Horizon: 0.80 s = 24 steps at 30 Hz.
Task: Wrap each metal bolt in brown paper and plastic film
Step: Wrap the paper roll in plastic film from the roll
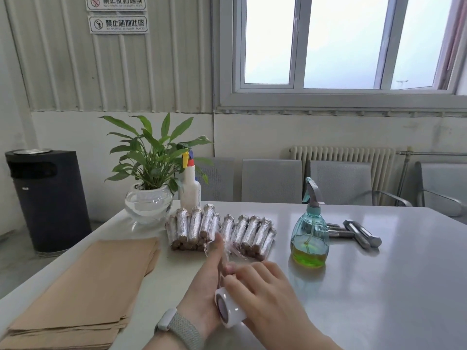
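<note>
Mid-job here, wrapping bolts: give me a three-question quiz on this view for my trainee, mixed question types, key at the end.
1. True or false: the stack of brown paper lies to the left of the hands.
2. Multiple choice: the bare metal bolts lie (A) beside the plant, (B) behind and right of the blue spray bottle, (C) on the brown paper.
3. Fill in: the left hand and right hand hold a roll of ____ in front of the wrapped bolts.

Key: 1 true; 2 B; 3 plastic film.
</note>
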Motion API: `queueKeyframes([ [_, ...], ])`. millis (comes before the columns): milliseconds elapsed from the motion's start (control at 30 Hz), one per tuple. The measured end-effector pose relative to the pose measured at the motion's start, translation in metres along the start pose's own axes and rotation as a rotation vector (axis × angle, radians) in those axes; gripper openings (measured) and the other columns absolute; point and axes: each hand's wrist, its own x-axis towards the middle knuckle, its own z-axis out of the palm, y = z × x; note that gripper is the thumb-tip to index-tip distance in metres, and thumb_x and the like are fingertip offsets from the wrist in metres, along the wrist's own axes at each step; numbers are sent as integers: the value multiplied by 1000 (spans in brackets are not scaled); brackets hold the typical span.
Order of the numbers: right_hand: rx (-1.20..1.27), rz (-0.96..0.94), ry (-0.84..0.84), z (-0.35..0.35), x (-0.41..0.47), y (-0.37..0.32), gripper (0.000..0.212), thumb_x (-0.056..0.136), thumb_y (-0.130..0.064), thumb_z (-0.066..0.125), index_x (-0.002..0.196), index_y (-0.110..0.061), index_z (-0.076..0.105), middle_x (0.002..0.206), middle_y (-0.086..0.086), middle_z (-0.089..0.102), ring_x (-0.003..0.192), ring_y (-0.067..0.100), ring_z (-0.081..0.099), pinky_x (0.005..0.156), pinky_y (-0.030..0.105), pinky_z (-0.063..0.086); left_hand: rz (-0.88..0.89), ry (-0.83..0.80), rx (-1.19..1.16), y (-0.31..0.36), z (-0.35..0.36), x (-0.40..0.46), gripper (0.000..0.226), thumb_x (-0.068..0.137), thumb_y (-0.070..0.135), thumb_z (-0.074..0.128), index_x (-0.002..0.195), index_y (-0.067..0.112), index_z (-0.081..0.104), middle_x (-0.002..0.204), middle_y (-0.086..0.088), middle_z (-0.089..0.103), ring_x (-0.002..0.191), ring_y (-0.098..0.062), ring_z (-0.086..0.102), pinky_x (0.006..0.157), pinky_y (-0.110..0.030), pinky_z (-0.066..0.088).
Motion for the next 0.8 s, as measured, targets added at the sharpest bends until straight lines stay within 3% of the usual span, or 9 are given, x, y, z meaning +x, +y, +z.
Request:
queueKeyframes([
  [67, -33, -23, 16, 0, 2, -3, 12, 81, -15, 69, 91, -21, 70, 103, -1, 69, 78, 20, 64, 71, 31, 51, -24, 61, 18, 0, -1, -1, 61, 64, 74, 67, 63, 19, 42, 63, -2, 41, 55, -21, 53, 56, -31, 54],
  [133, -54, -33, 35, -2, 3, -3, 11, 82, -14, 67, 89, -20, 70, 95, 1, 69, 74, 21, 63, 69, 31, 52, -49, 60, 11, 1, -2, 0, 68, 65, 77, 62, 62, 10, 54, 63, -8, 52, 56, -26, 61, 55, -34, 56],
  [233, -74, -39, 41, -3, 3, -2, 11, 82, -13, 65, 90, -20, 69, 84, 1, 64, 72, 23, 61, 69, 32, 51, 31, 43, -21, 1, -1, 4, 73, 70, 73, 59, 86, 3, 74, 89, -14, 68, 79, -31, 69, 65, -41, 59],
  [300, -71, -20, 37, -2, 1, 1, 14, 79, -15, 71, 91, -21, 69, 83, 0, 62, 73, 23, 61, 70, 34, 50, 89, -2, -3, 2, 0, 5, 70, 72, 70, 52, 84, 7, 80, 100, -13, 73, 87, -30, 72, 69, -42, 59],
  [433, -18, 27, 14, -1, -1, 6, 33, 67, -24, 80, 97, -21, 67, 92, -1, 62, 79, 22, 59, 73, 35, 48, 148, -59, -78, 6, -3, 8, 66, 90, 65, 40, 111, 9, 67, 117, -17, 69, 107, -35, 67, 84, -48, 55],
  [533, 26, 29, 33, 1, -3, 6, 32, 72, -27, 77, 99, -22, 62, 93, -1, 60, 80, 23, 58, 73, 35, 47, 170, -55, -105, 5, -1, 7, 63, 93, 60, 40, 110, 6, 67, 98, -14, 71, 91, -31, 70, 78, -46, 57],
  [633, 72, 48, 29, 1, -3, 8, 46, 66, -23, 79, 105, -22, 55, 99, -1, 58, 85, 22, 59, 76, 33, 45, 174, -73, -153, 7, 1, 3, 60, 96, 56, 39, 111, 5, 65, 74, -5, 55, 71, -21, 57, 79, -35, 50],
  [800, 159, 117, 107, 0, -2, 6, 47, 71, -23, 80, 108, -19, 51, 99, -2, 58, 83, 19, 57, 73, 25, 41, 197, -90, -206, 9, 1, 0, 57, 98, 53, 36, 113, 4, 61, 72, -4, 47, 67, -16, 45, 75, -29, 41],
])
